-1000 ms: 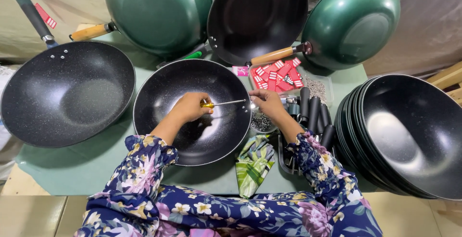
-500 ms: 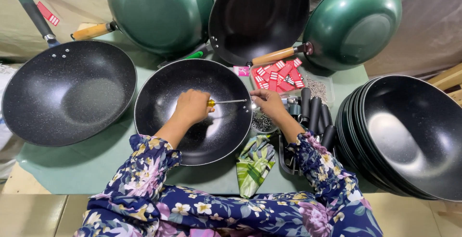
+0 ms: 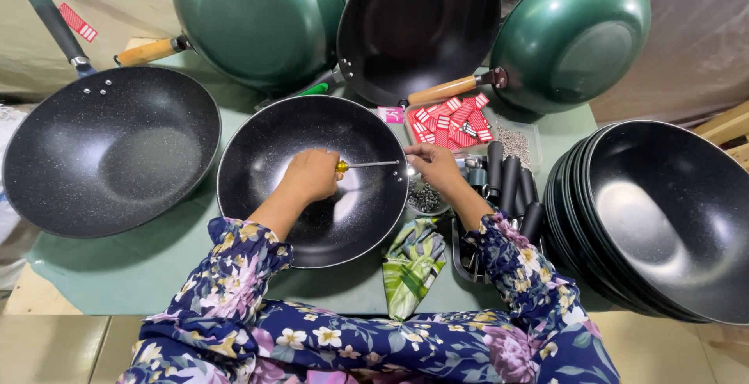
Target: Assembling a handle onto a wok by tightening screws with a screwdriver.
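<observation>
Step in hand: fastening at rim of centre black wok [image 3: 312, 189], which sits on green mat [image 3: 101, 275] directly in front of person. L hand [image 3: 312, 175] clenched round yellow-handled screwdriver [image 3: 367, 165], shaft level, tip at wok's right rim. R hand [image 3: 434, 167] pinches something small at the tip; can't tell what. Bowl of screws [image 3: 425, 198] just beside. Next move prob. needs tip kept seated while turning.

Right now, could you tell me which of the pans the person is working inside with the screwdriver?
The black pan lying flat in the middle, without a handle. The left hand holds the screwdriver inside it; the right hand is at its rim.
</observation>
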